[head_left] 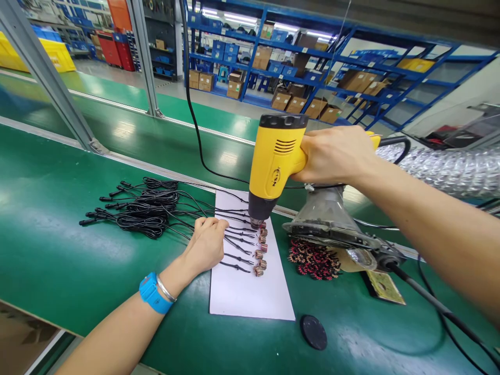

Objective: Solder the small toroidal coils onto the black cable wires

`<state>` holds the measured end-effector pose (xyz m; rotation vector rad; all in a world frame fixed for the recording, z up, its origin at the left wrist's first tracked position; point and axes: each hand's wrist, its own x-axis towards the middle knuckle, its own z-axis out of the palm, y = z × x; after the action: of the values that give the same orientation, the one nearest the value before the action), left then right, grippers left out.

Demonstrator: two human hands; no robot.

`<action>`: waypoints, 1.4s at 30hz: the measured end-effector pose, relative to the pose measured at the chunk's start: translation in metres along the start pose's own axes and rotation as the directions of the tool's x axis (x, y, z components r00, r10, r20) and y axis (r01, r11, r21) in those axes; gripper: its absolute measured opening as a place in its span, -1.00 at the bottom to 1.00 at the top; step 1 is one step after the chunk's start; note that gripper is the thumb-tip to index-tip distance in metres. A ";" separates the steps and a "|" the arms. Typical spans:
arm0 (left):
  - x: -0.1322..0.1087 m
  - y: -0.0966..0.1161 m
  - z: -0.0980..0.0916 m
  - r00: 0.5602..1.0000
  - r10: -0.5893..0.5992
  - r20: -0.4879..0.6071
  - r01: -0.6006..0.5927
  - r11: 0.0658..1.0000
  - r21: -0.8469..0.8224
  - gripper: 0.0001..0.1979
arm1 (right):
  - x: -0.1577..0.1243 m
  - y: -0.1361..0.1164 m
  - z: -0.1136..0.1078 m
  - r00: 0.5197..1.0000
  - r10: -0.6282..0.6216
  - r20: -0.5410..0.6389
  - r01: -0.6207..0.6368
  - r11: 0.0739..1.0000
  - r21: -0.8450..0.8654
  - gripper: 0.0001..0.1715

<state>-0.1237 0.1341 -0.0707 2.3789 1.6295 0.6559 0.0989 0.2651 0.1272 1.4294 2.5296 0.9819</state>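
Bare right forearm (422, 219): nearest the lens, ending in a right hand (334, 156) wrapped around the grip of a yellow-and-black plastic heat gun (273, 161).
Smooth green workbench (183, 344): carries everything below.
White rectangular board (250, 299): flat on the bench, under the gun.
Black rubbery cables (142, 224): bundled left of the board, their leads running onto it.
Left hand (209, 242): fingertips drawn together, pinching the cables by the board's left edge (how many, I cannot tell).
Small copper-coloured coils (258, 254): grouped in a column on the board, beside the lead ends.
Metal nozzle (256, 223): points down at the column's far end; probably a heating step, calling for steady aim and fingers clear.
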 end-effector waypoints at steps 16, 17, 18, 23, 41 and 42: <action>0.000 -0.001 0.000 1.000 -0.017 -0.001 0.016 1.000 -0.020 -0.63 | -0.003 0.001 0.002 1.000 0.014 0.015 -0.014 1.000 0.010 -0.49; 0.000 -0.002 0.000 1.000 -0.015 -0.002 0.015 1.000 -0.019 -0.63 | -0.003 0.001 0.002 1.000 0.017 0.011 -0.017 1.000 0.011 -0.49; 0.000 -0.002 0.000 1.000 -0.014 -0.003 0.014 1.000 -0.019 -0.63 | -0.003 0.000 0.002 1.000 0.017 0.009 -0.017 1.000 0.013 -0.48; 0.000 -0.001 0.001 1.000 -0.014 -0.012 0.014 1.000 -0.017 -0.63 | 0.000 -0.001 0.004 1.000 -0.006 0.013 0.006 1.000 0.021 -0.45; 0.001 0.000 -0.003 0.993 0.019 -0.114 -0.026 0.998 -0.059 -0.65 | 0.001 -0.002 0.008 0.999 -0.038 0.016 0.038 0.999 -0.008 -0.49; 0.001 0.001 -0.003 0.992 0.021 -0.128 -0.029 0.998 -0.062 -0.66 | 0.001 -0.002 0.008 0.999 -0.039 0.016 0.039 0.999 -0.010 -0.50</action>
<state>-0.1244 0.1348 -0.0671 2.3600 1.6035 0.8681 0.0994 0.2691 0.1205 1.3738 2.5275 0.9727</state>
